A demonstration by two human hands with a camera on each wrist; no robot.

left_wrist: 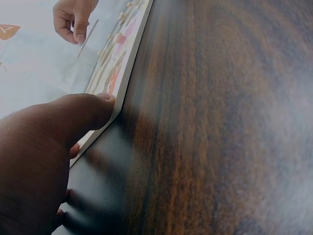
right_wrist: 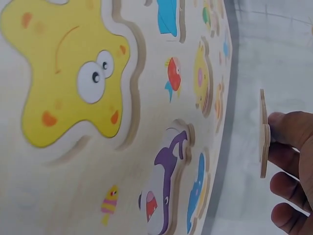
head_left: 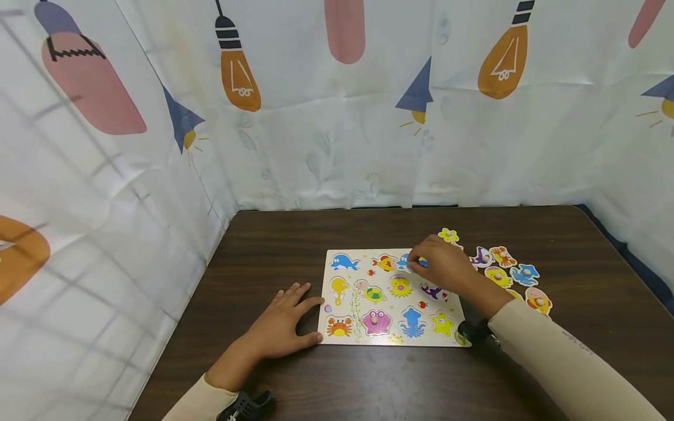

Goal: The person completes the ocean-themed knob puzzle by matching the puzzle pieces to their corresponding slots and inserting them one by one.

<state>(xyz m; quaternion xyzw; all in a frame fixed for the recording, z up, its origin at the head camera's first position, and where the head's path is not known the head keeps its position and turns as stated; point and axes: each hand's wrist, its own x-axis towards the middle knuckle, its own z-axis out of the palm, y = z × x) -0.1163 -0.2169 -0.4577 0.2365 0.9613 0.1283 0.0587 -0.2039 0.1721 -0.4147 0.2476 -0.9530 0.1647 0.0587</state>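
Note:
A pale wooden puzzle board (head_left: 326,292) with sea animal pictures lies on the table. My left hand (head_left: 284,324) rests at its left edge, fingers spread. In the left wrist view the thumb (left_wrist: 93,110) presses on the board's rim. Over the board's top right part, my right hand (head_left: 442,266) pinches a thin wooden puzzle piece (right_wrist: 263,139) between thumb and fingers. The right wrist view shows that piece edge-on, raised off the board, its picture hidden. A yellow starfish (right_wrist: 73,63) and a purple-and-white whale shape (right_wrist: 166,181) lie in recesses of the board.
Several loose puzzle pieces are spread right of the board, among them a blue one (head_left: 525,274), an orange one (head_left: 502,256) and a yellow one (head_left: 448,235). The dark wooden table (head_left: 284,234) meets a printed white curtain (head_left: 316,158) behind and on the left.

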